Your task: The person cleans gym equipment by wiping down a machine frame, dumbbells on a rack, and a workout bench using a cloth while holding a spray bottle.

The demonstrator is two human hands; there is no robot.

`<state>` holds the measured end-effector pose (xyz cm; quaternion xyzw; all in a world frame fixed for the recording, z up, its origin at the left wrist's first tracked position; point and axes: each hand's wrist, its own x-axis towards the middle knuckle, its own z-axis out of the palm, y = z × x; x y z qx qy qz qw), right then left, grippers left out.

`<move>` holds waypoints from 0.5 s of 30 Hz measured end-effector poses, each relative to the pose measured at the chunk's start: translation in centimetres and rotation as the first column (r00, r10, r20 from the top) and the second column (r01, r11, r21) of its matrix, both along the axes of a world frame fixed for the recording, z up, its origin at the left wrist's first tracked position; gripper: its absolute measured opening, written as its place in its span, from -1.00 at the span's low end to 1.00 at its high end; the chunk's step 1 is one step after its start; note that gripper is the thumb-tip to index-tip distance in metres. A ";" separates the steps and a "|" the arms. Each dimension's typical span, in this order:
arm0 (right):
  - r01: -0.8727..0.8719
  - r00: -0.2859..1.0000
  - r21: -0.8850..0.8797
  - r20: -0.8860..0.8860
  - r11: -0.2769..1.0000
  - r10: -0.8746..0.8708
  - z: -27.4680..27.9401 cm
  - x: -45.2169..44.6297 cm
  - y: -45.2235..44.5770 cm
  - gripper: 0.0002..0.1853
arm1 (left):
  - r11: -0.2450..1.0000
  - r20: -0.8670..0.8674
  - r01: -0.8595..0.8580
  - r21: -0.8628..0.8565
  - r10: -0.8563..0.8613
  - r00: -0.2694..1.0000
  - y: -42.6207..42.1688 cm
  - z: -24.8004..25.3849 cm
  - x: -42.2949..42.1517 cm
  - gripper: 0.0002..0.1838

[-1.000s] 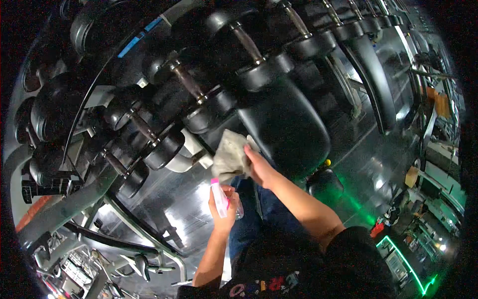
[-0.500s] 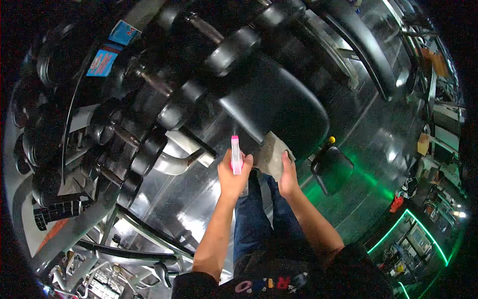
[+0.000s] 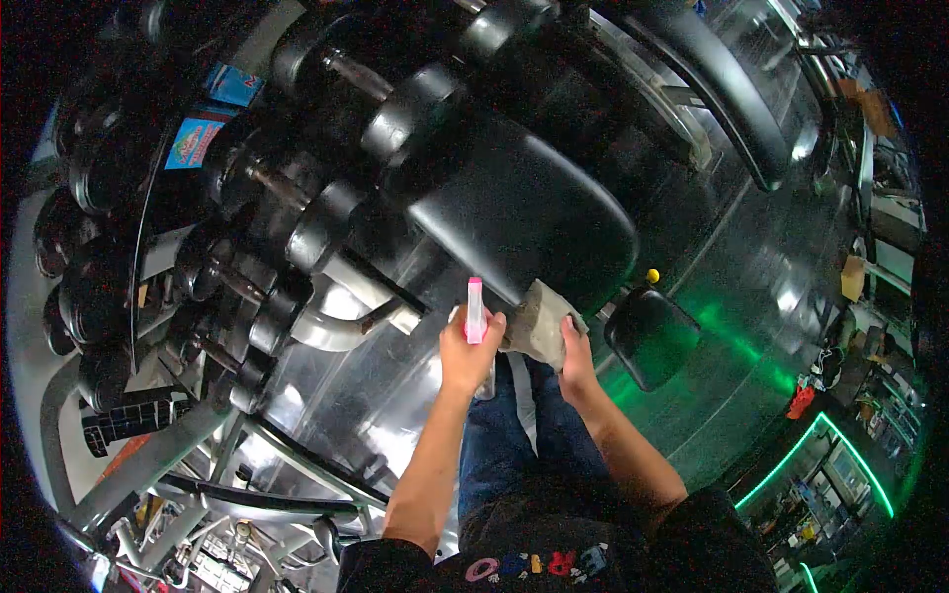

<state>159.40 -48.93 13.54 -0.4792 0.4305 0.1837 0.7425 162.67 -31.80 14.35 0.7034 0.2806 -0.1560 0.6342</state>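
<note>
My left hand (image 3: 469, 351) is wrapped round a spray bottle with a pink and white head (image 3: 475, 311), held upright near the middle of the view. Just to its right, my right hand (image 3: 577, 364) grips a folded grey-beige cloth (image 3: 540, 324), with the thumb on top. Both hands are over my legs. Beyond them lies a black padded bench (image 3: 534, 203), its near edge just past the cloth. Part of the bottle's clear body shows below my left hand.
Black dumbbells (image 3: 410, 114) fill a rack on the upper left. A smaller black pad (image 3: 650, 339) with a yellow knob (image 3: 652, 276) is at the right. Grey machine frames (image 3: 297, 455) stand at the lower left.
The bottle has risen and turned upright, and my left hand has moved up and right. My right hand and the cloth have shifted right. The view has moved over the rack and bench.
</note>
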 end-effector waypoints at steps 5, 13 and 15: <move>-0.041 0.999 0.044 0.037 0.998 0.039 0.1 0.7 -1.6 -0.49 | 0.998 0.003 0.056 0.009 -0.056 0.998 -2.4 0.3 -0.6 -0.75; -0.012 1.000 0.031 0.023 0.999 0.011 -0.9 0.8 -2.9 -0.53 | 0.990 -0.031 0.133 0.055 -0.132 0.991 -3.9 0.7 -0.5 -0.78; -0.040 0.998 0.007 0.049 0.999 0.039 -0.4 1.3 -3.1 -0.55 | 0.998 -0.027 0.058 -0.022 -0.059 0.998 -4.2 1.0 -0.1 -0.79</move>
